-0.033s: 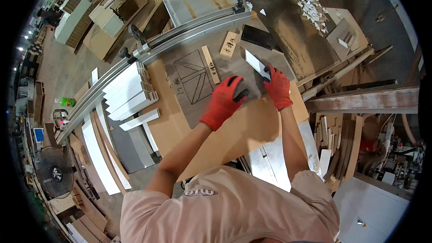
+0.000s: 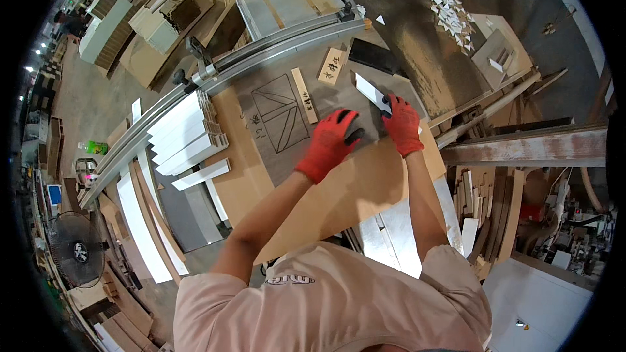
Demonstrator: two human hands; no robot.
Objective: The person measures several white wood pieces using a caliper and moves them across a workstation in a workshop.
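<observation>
Red work gloves with dark fingertips cover both hands. My right hand [image 2: 402, 122] grips the near end of a short white strip with an angled far end [image 2: 370, 91]. My left hand [image 2: 331, 143] hovers over the board's near part, its thumb and fingers apart and nothing between them. Beneath both is a grey-brown board [image 2: 274, 171] bearing a black line drawing of a divided rectangle. Beyond my left hand lie a narrow wooden strip [image 2: 304, 95] and a wider wooden block [image 2: 332, 66], both with handwriting. A black flat piece [image 2: 375, 57] rests farther right.
White strips [image 2: 186, 135] are stacked at the left beside a long metal rail [image 2: 274, 49]. One loose white strip [image 2: 201, 175] lies nearer. Small white offcuts [image 2: 442, 6] are strewn at the far right. A fan [image 2: 79, 249] stands far left, and a rusty beam [image 2: 528, 150] runs along the right.
My left hand has shifted very slightly to the right, still with fingers apart. The right hand stays on the white strip, nearly unmoved.
</observation>
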